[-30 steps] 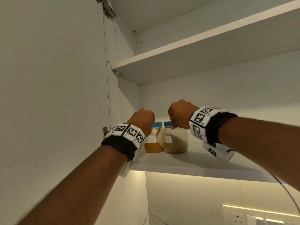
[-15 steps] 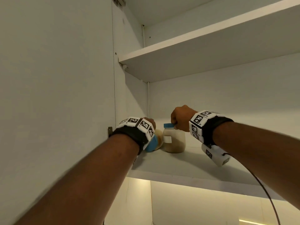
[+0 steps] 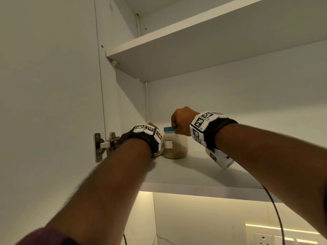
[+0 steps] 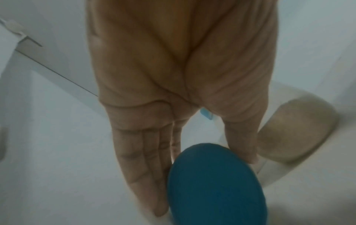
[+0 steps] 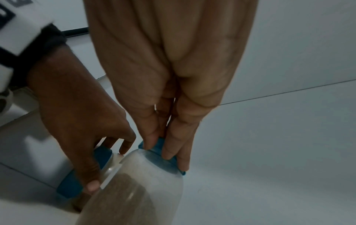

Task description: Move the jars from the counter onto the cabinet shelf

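Two clear jars with blue lids stand on the lower cabinet shelf. My right hand pinches the blue lid of the jar of beige powder from above, thumb and fingers on its rim. My left hand holds the other jar by its lid, with the thumb on one side and the fingers on the other. In the head view that jar is almost wholly hidden behind my left wrist; only a sliver shows. The two jars sit close together.
The open cabinet door and its metal hinge are at the left. An upper shelf hangs overhead. The cabinet's left wall stands just beyond the jars. A wall socket and a dark cable lie below the shelf.
The left jar, upright a second ago, was tipped toward me, and my left wrist now covers it. My right hand has kept its hold on the beige jar's lid.
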`<control>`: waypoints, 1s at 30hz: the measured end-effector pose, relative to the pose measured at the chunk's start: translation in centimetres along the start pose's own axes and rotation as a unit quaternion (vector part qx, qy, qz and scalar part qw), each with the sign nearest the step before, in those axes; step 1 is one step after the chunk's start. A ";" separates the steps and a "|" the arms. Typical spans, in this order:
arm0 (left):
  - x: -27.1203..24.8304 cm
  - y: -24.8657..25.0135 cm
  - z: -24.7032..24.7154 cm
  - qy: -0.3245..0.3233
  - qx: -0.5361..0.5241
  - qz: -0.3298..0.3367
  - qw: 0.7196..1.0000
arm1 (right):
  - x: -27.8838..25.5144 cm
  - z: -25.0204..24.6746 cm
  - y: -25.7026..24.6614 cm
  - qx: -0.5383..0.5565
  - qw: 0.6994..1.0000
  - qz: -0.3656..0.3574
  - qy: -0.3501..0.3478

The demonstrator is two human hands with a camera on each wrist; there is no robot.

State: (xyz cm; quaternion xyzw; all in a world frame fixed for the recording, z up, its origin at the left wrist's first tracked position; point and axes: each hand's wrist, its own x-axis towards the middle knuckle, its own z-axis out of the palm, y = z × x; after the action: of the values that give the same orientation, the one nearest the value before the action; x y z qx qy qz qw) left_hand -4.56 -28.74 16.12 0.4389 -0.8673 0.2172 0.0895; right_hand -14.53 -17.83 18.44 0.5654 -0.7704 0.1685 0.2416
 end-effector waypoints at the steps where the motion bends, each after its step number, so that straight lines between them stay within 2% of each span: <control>1: 0.1 0.1 -0.1 0.022 0.006 -0.002 1.000 | 0.0 0.0 0.1 0.001 1.000 -0.002 0.000; 6: -2.0 -0.5 -3.3 0.053 -0.050 0.013 0.997 | 0.1 0.1 0.3 -0.018 1.000 -0.015 0.003; 11: 1.0 -1.2 -4.1 0.053 -0.012 0.032 0.998 | 0.1 0.1 0.3 -0.022 1.000 -0.013 0.001; 14: 1.0 -0.7 -3.5 0.093 0.018 0.062 0.994 | -0.1 0.1 0.4 -0.023 1.000 -0.013 0.000; 17: 1.1 -0.1 -2.5 0.134 0.049 0.052 0.988 | -0.3 0.0 0.4 -0.035 0.999 -0.019 -0.005; 23: 2.7 -1.0 -2.4 0.100 -0.002 0.055 0.993 | -0.8 -0.5 0.2 -0.126 0.990 -0.054 -0.034; 26: 3.7 -1.9 -1.3 0.073 0.028 0.039 0.996 | -0.9 -0.5 0.2 -0.142 0.987 -0.054 -0.053; 30: 3.2 -2.4 -1.4 0.066 0.029 0.059 0.996 | -2.0 -1.0 0.4 -0.130 0.987 -0.034 -0.086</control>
State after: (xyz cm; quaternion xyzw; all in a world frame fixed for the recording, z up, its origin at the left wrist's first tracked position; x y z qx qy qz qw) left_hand -4.61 -31.60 19.18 0.3738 -0.8771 0.2763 0.1209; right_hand -14.26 -15.58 18.12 0.5678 -0.7838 0.0088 0.2513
